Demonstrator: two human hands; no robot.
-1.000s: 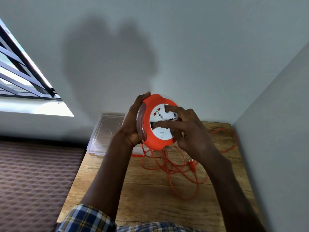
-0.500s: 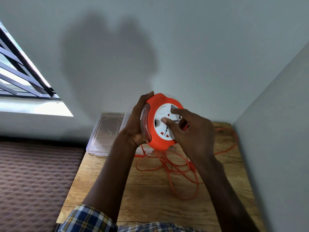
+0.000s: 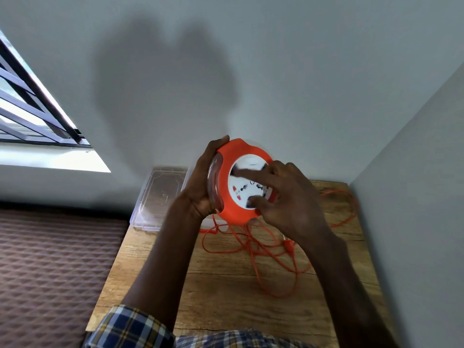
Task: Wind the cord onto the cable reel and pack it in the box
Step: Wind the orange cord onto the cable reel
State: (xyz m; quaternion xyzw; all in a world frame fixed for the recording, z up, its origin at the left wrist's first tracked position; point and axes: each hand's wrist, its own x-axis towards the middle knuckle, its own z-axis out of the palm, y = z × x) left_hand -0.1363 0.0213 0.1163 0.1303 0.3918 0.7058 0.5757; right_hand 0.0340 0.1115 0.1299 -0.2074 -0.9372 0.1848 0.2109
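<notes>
I hold an orange cable reel [image 3: 229, 197] with a white socket face above the wooden table [image 3: 226, 297]. My left hand [image 3: 203, 182] grips its left rim and clear back. My right hand [image 3: 283, 197] rests on the white face, with a forefinger and thumb pressed into it. The loose orange cord [image 3: 266, 252] hangs from the reel's underside and lies in tangled loops on the table, running out to the right wall. Its plug [image 3: 290, 246] lies among the loops. A clear plastic box [image 3: 160, 197] sits at the table's back left, partly hidden by my left arm.
Grey walls close the table in at the back and on the right. A brown patterned mattress [image 3: 50, 272] lies lower on the left. A barred window [image 3: 30, 109] is at upper left.
The white face has turned under my right fingers, its markings now sit in new places. The cord loops on the table have shifted and drawn in slightly. My left hand's grip is unchanged.
</notes>
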